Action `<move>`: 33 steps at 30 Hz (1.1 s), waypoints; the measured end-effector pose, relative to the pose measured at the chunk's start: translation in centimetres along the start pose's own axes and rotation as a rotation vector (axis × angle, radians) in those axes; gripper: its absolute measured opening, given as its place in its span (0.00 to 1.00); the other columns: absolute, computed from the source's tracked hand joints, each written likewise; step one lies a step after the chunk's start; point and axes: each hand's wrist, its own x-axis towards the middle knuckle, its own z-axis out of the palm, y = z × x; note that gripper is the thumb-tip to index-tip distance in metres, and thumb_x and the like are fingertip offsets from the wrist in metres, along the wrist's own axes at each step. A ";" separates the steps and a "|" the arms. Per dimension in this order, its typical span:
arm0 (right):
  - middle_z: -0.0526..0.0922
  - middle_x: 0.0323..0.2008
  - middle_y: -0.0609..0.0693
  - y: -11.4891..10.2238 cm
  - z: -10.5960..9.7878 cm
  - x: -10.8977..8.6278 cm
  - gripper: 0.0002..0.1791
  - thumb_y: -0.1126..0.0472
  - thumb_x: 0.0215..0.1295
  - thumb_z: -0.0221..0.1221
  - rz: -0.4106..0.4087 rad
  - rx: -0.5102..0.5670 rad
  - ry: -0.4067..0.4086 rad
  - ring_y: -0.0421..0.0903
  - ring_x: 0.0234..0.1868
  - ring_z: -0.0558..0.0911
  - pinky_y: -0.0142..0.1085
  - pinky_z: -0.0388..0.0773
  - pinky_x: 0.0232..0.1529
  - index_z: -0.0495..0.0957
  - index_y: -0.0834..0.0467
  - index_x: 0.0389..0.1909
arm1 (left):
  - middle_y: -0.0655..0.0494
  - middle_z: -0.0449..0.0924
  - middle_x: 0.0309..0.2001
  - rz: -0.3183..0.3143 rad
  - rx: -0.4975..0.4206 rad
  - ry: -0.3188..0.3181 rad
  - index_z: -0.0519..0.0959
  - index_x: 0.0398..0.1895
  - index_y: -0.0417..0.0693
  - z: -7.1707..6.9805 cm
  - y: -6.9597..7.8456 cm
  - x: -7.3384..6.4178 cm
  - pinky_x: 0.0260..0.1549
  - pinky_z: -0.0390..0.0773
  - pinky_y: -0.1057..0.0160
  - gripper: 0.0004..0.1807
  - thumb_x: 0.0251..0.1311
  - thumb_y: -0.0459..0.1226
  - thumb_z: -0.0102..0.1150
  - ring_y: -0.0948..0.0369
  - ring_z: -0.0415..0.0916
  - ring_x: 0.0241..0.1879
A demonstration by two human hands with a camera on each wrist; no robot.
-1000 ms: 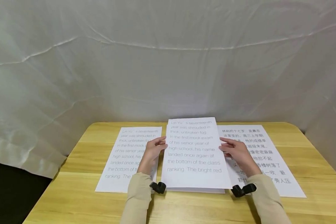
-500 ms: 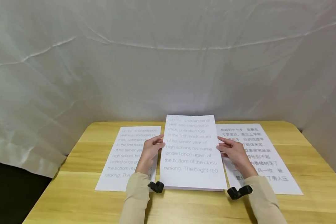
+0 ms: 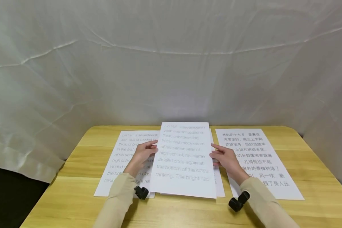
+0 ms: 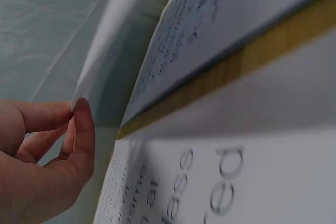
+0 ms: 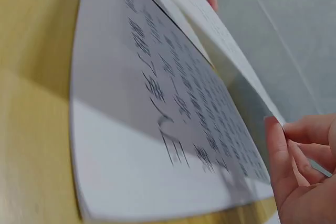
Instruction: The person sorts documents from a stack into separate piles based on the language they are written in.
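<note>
A white sheet of paper (image 3: 185, 158) printed with large English text is held up over the middle of the table. My left hand (image 3: 138, 156) pinches its left edge between thumb and fingers. At the opposite edge, my right hand (image 3: 228, 160) pinches it the same way. The left wrist view shows thumb and fingertip meeting on the edge of the held sheet (image 4: 97, 51). Under it lies another sheet (image 3: 220, 185), with mostly its right side showing. The held sheet overlaps part of the left English-text sheet (image 3: 111, 167) in the head view.
A sheet with Chinese characters (image 3: 283, 190) lies on the right of the wooden table (image 3: 182, 212), partly behind my right forearm. Pale grey cloth (image 3: 171, 82) hangs behind the table. Each wrist carries a small black camera (image 3: 141, 192).
Both hands have carried the held sheet left, so it covers part of the left sheet. The sheet beneath now shows on the right, and more of the Chinese-character sheet is uncovered.
</note>
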 end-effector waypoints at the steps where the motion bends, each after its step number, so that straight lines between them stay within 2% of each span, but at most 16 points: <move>1: 0.75 0.49 0.61 0.0 0.3 0.1 0.30 0.67 0.65 0.59 0.005 0.001 0.003 0.40 0.35 0.79 0.34 0.82 0.33 0.66 0.62 0.68 | 0.48 0.75 0.43 -0.001 -0.002 0.001 0.75 0.61 0.42 -0.3 -0.1 0.0 0.48 0.77 0.61 0.23 0.60 0.25 0.58 0.58 0.75 0.42; 7: 0.75 0.50 0.61 -0.4 2.4 0.6 0.31 0.68 0.64 0.59 0.019 0.010 0.004 0.44 0.36 0.80 0.34 0.82 0.34 0.66 0.59 0.69 | 0.47 0.73 0.48 -0.015 -0.050 0.002 0.73 0.63 0.43 -2.4 -0.7 0.2 0.53 0.75 0.60 0.25 0.61 0.26 0.57 0.56 0.73 0.47; 12: 0.76 0.48 0.59 -0.9 4.6 1.1 0.31 0.69 0.63 0.59 0.027 0.008 -0.020 0.45 0.37 0.81 0.37 0.82 0.37 0.67 0.56 0.68 | 0.47 0.72 0.51 -0.061 -0.022 0.017 0.71 0.66 0.46 -4.6 -1.3 0.4 0.55 0.73 0.60 0.26 0.63 0.28 0.56 0.56 0.72 0.49; 16: 0.77 0.47 0.59 -1.2 5.9 1.5 0.31 0.69 0.63 0.60 0.019 0.006 -0.039 0.46 0.37 0.81 0.37 0.82 0.37 0.68 0.56 0.68 | 0.47 0.70 0.52 -0.086 -0.029 0.031 0.69 0.67 0.45 -5.8 -1.7 0.4 0.56 0.71 0.60 0.26 0.65 0.28 0.54 0.57 0.71 0.49; 26: 0.79 0.44 0.58 -1.9 9.2 2.0 0.30 0.70 0.61 0.61 0.007 0.022 -0.034 0.45 0.32 0.82 0.34 0.82 0.31 0.71 0.57 0.66 | 0.46 0.69 0.54 -0.120 -0.028 0.035 0.66 0.69 0.44 -8.9 -1.9 0.1 0.48 0.74 0.67 0.28 0.66 0.29 0.54 0.58 0.71 0.48; 33: 0.80 0.42 0.58 -2.6 11.1 2.3 0.29 0.70 0.60 0.61 -0.019 0.041 -0.032 0.45 0.32 0.82 0.33 0.82 0.30 0.72 0.59 0.64 | 0.45 0.67 0.57 -0.115 -0.005 0.022 0.63 0.71 0.44 -10.8 -1.3 0.2 0.59 0.68 0.59 0.28 0.67 0.30 0.53 0.56 0.68 0.53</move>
